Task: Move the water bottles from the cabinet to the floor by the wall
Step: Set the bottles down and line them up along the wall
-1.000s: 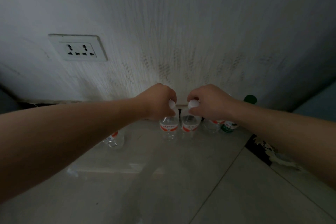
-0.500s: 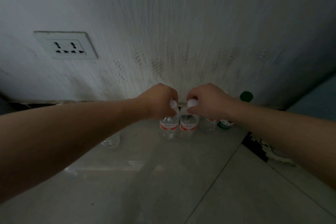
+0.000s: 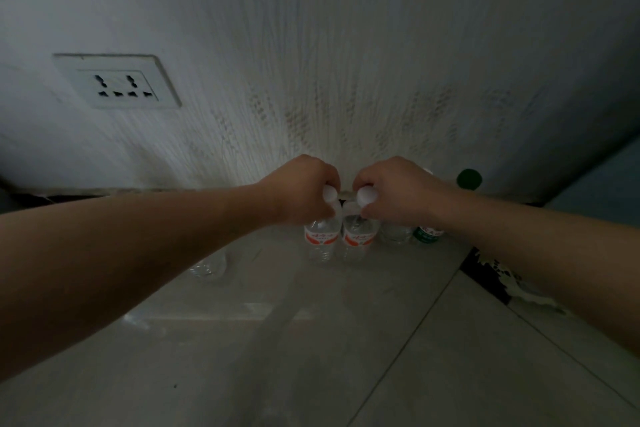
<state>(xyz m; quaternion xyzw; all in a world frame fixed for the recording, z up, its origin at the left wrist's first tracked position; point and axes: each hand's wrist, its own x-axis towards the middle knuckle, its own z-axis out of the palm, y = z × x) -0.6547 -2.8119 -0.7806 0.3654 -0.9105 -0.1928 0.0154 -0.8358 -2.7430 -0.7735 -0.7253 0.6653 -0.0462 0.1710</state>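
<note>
Two clear water bottles with red-and-white labels and white caps stand side by side on the tiled floor against the wall. My left hand [image 3: 304, 191] is closed around the neck of the left bottle [image 3: 321, 239]. My right hand [image 3: 391, 187] grips the neck of the right bottle [image 3: 359, 239]. Both bottles are upright; their bases look down on the floor. To their right stand another clear bottle [image 3: 394, 236] and a green-capped, green-labelled bottle [image 3: 427, 235], partly hidden by my right forearm. A further clear bottle [image 3: 207, 265] shows below my left forearm.
A white wall socket [image 3: 117, 81] sits on the stained wall at the left. A dark gap [image 3: 488, 276] with broken white edging runs along the floor at the right. Grey floor tiles [image 3: 311, 357] fill the foreground.
The hands stay shut on the two bottle necks against the wall. The view has shifted slightly, the bottles sitting a little higher in frame than one second ago.
</note>
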